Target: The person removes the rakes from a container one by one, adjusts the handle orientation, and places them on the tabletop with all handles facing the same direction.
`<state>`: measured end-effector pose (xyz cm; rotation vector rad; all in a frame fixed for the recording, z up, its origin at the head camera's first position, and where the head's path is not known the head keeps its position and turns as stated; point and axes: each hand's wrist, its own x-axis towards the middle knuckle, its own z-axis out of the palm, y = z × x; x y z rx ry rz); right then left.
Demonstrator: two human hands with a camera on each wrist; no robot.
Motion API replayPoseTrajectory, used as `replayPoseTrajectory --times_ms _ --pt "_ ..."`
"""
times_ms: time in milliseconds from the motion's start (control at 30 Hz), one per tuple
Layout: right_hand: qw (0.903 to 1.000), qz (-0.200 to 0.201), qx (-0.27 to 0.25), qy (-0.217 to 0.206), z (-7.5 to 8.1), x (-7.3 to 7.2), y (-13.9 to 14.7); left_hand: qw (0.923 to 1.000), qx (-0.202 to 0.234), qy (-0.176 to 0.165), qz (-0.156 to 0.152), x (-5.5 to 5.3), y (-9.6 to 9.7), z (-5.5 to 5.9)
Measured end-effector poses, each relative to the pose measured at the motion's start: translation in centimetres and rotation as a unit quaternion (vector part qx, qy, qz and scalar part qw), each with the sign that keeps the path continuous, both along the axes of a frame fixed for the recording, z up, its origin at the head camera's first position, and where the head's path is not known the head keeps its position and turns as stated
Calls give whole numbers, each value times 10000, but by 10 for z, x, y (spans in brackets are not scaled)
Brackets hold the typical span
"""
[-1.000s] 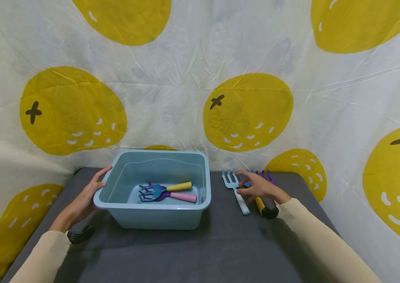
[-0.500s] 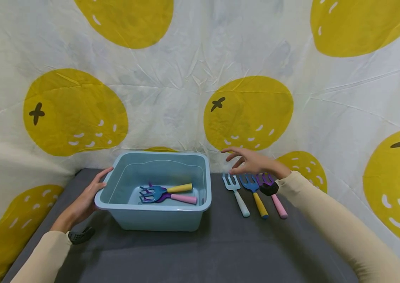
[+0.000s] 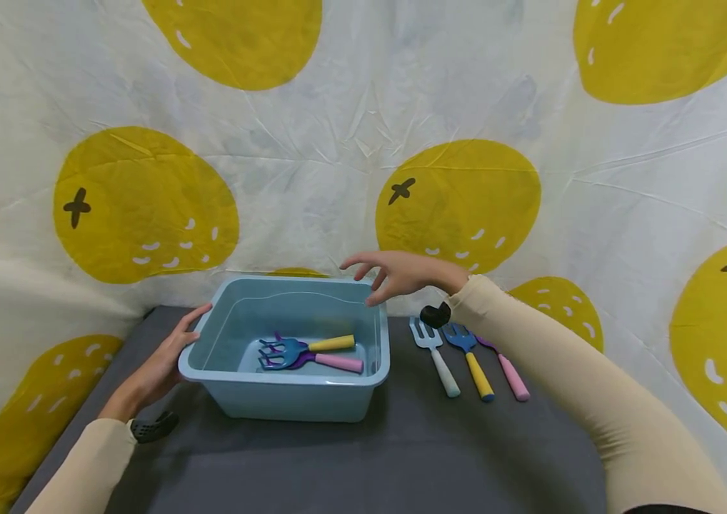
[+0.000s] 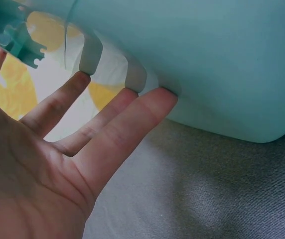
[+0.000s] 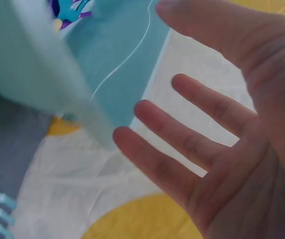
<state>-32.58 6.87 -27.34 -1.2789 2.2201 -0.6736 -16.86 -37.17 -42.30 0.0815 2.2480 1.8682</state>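
A light blue plastic basin stands on the table, holding a blue hand fork with a yellow handle and a purple hand fork with a pink handle. My left hand is at its left side; the left wrist view shows straight fingertips touching the outer wall. Above the basin's back right corner hovers my right hand, fingers spread and holding nothing. To the right lie a pale blue hand fork, a blue one with a yellow handle and a pink-handled purple one, partly hidden by the sleeve.
A dark grey cloth covers the table. Right behind it hangs a white curtain printed with large yellow fruit shapes. The basin's raised rim lies between its inside and the row of forks.
My right hand has risen from the row of forks and moved left to the basin's back right corner, uncovering most of the forks. The left hand stays at the basin's side.
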Motion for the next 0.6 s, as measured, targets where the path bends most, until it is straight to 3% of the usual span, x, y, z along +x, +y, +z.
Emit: replayPoseTrajectory --times_ms 267,600 --pt "9965 383 748 38 -6 -6 -52 9999 64 5 78 0 1 -3" --pt "9851 671 1519 449 -42 -12 -100 9999 120 59 62 0 1 -2"
